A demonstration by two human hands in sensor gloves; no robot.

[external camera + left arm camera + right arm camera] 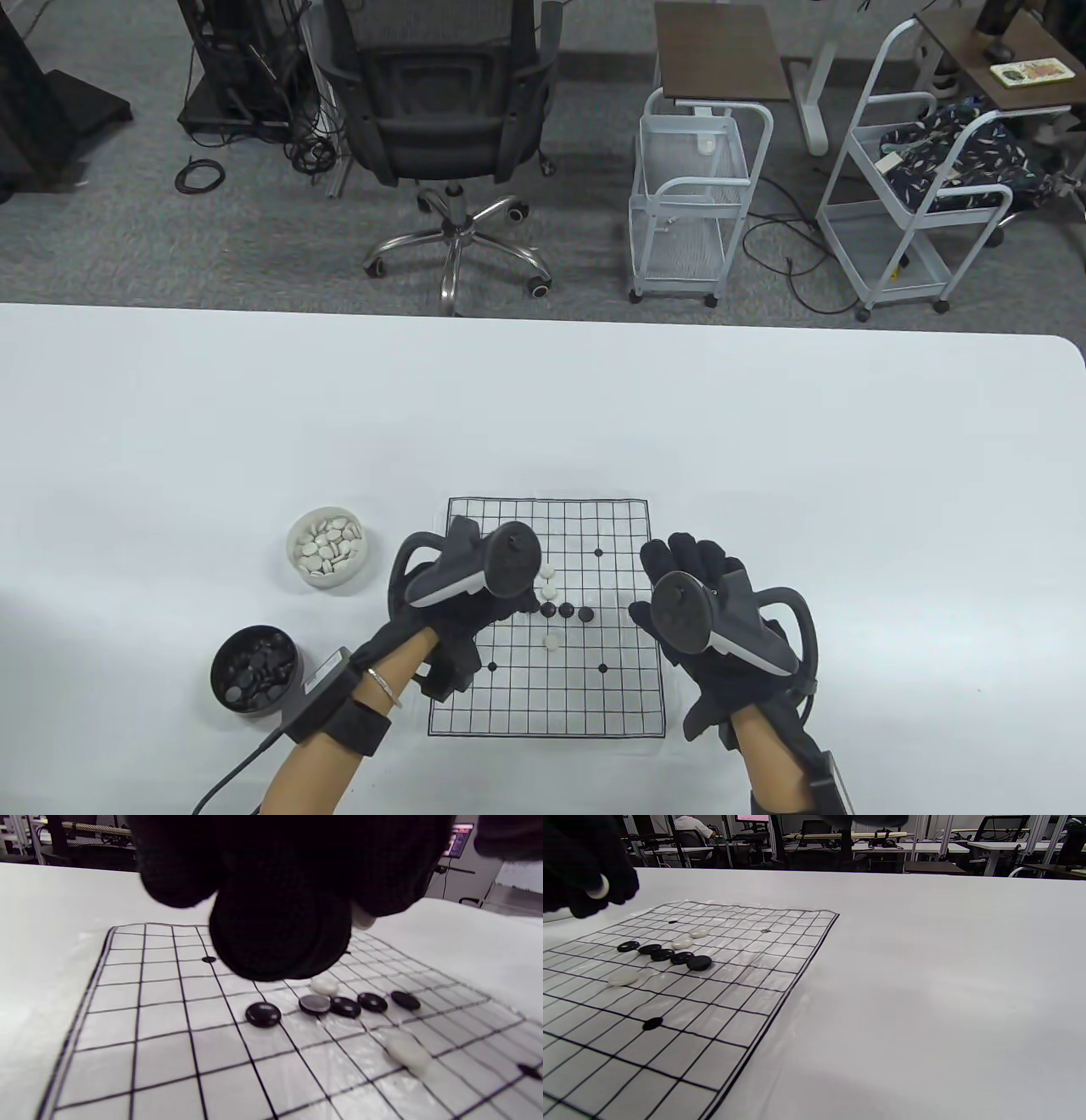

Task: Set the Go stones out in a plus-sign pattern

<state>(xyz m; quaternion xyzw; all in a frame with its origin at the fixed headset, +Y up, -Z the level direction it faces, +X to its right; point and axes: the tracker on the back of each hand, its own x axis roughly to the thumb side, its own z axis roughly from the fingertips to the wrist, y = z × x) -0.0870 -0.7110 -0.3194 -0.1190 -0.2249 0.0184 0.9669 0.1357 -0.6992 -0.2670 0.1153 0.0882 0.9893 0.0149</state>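
A grey-carpeted room is seen beyond the table, with a black office chair [450, 119] and two white wire carts [691, 195] standing near its far edge. The white table [764, 475] fills the lower half of the table view, and a gridded Go board [594, 679] is laid flat on it near the front edge. Two bowls are set to the left of the board: one of white stones [327, 552] and, nearer the front, a dark one of black stones [256, 671]. The left hand [475, 594] is held over the board's left half, and part of the pattern is hidden by its tracker in the table view. A white stone [600, 888] is pinched in its fingertips above the board — the stone's edge is just visible in the right wrist view. The right hand [704, 611] is held over the board's right edge; whether its fingers are spread or curled cannot be told, the tracker covering them. On the board, a row of five black stones [345, 1006] is laid along one line. Two white stones [689, 938] are set on the far side of that row and one white stone [408, 1054] on the near side — the column crossing at the row's middle.
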